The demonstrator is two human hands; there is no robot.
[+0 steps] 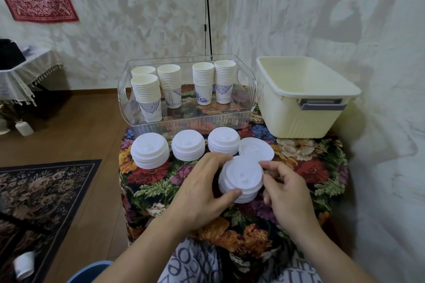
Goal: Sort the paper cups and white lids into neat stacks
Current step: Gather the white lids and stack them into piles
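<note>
- The left hand [202, 187] grips a stack of white lids [241, 178] near the front edge of the tabletop [322, 167].
- The right hand [285, 187] has curled fingers touching the stack's right side.
- Three more lid stacks [188, 147] stand behind.
- Bare cloth lies to the right.
- Paper cups [147, 96] stand stacked in the clear tray [184, 119] at the back edge.

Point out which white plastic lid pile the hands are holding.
The front white lid stack, nearest the person: the left hand grips it and the right hand touches its edge. The three back-row lid stacks sit untouched.
</note>
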